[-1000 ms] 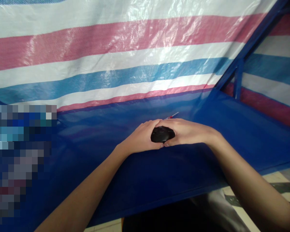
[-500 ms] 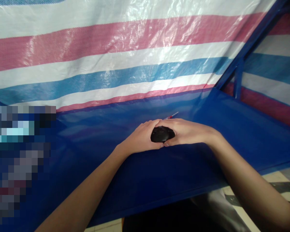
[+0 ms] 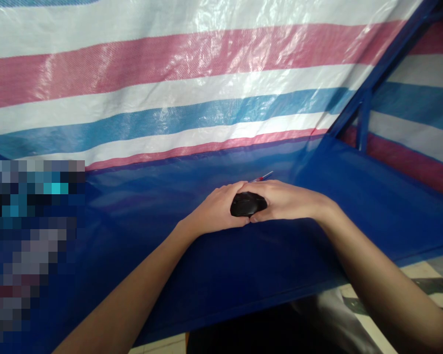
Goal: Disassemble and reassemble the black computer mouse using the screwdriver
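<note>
Both forearms reach forward, left hand (image 3: 216,209) and right hand (image 3: 286,200) cupped together, fingers (image 3: 239,186) curled.

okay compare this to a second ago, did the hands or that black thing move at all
Nothing visibly moved. Both hands, left hand and right hand, stay cupped around the black object on the blue table, and the thin red-and-white tool lies behind them where it was.
</note>
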{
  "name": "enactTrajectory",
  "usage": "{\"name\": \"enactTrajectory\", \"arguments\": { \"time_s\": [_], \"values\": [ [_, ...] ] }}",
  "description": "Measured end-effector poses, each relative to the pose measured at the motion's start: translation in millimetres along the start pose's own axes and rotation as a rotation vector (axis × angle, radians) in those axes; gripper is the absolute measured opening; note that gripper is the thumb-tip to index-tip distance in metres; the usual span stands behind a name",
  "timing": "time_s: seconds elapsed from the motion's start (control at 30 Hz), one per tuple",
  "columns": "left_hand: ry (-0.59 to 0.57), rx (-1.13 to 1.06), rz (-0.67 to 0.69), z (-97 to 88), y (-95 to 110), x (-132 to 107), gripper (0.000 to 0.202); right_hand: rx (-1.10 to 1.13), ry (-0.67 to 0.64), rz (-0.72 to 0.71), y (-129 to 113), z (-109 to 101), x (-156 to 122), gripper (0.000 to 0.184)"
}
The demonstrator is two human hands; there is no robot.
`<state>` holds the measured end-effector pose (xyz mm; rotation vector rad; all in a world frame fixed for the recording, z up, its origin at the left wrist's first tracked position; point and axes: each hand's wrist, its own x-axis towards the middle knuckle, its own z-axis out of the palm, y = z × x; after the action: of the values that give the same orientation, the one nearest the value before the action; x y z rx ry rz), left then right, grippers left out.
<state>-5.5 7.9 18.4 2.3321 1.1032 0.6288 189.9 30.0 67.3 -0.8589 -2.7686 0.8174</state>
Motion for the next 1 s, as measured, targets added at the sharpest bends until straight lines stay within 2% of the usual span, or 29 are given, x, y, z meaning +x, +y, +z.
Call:
{"name": "enactTrajectory", "arguments": {
  "time_s": [0.3,1.0],
  "values": [
    [0.013,0.018,0.004,0.3,-3.5,0.5,0.060,-0.049,0.037,0.007,0.2,1.8,0.9,0.032],
    [0.025,0.017,-0.014,0.4,-1.7,-0.5,0.061,-0.045,0.035,0.000,1.9,1.8,0.1,0.034]
  ]
}}
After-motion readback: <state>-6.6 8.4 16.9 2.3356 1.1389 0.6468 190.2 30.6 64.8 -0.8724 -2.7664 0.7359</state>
